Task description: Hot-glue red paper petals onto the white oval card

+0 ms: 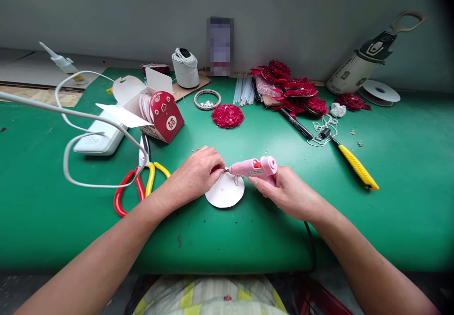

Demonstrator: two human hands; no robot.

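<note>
A pink hot glue gun is gripped in my right hand, its nozzle pointing left. Under the nozzle lies a round white card disc on the green tabletop. My left hand rests at the disc's upper left edge, thumb and fingers pinched together close to the nozzle tip. Whatever sits between those fingers is too small and covered to name. Just beyond the hands is a red ruffled rosette. Red- and yellow-handled scissors lie left of my left hand.
A red and white box holds white discs, beside a white power bank and a looping white cable. Behind are a string spool, tape roll, glue sticks and red rosettes. A yellow cutter lies right.
</note>
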